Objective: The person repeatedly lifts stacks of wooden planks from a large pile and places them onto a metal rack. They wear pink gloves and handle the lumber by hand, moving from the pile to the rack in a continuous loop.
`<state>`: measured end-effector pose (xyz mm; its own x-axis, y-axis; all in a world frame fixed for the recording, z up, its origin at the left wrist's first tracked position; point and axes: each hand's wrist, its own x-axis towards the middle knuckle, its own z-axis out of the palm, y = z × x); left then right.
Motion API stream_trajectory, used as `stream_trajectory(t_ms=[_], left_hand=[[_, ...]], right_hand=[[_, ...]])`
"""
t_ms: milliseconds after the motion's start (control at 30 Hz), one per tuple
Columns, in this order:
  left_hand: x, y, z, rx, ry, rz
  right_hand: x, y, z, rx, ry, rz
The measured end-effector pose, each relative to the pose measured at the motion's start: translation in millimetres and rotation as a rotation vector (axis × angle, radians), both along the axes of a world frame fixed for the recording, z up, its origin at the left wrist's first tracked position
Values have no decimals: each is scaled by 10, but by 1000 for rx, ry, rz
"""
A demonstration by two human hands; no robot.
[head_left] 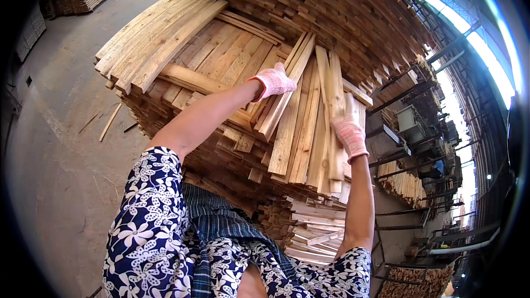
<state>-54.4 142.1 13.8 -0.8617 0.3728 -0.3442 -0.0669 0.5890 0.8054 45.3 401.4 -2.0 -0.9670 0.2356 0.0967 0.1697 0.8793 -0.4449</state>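
Pink gloves cover both my hands. My left hand (pixel 276 81) is closed on the edge of a narrow wooden plank (pixel 301 66) lying slanted on top of a lumber stack. My right hand (pixel 349 133) grips the side of another plank (pixel 335 85) at the right of the loose group; its fingertips are partly hidden. Between my hands several loose boards (pixel 303 138) fan out toward me, their near ends uneven. Beyond my left forearm lies a layer of flat boards (pixel 232 58), with a crosswise strip (pixel 193 78) on it.
Side-by-side boards (pixel 160 38) top the stack's left part. A taller lumber pile (pixel 326 11) rises behind. Loose wood pieces (pixel 317 232) lie low near my right arm. A thin stick (pixel 110 122) rests on the concrete floor (pixel 66 160). Metal framework (pixel 414 127) stands at right.
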Motion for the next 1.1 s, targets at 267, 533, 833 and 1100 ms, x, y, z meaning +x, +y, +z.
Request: stream_trajectory(t_ms=[267, 533, 833, 1100], left_hand=[[-477, 458, -640, -704, 814, -526], [-167, -1569, -189, 666, -59, 172], [-779, -2123, -514, -349, 363, 38], [-653, -2310, -207, -482, 355, 174]], right_hand=[[-94, 928, -596, -99, -142, 98], [288, 604, -76, -901, 69, -158], [384, 62, 375, -748, 89, -35], [-485, -2084, 619, -707, -174, 175]])
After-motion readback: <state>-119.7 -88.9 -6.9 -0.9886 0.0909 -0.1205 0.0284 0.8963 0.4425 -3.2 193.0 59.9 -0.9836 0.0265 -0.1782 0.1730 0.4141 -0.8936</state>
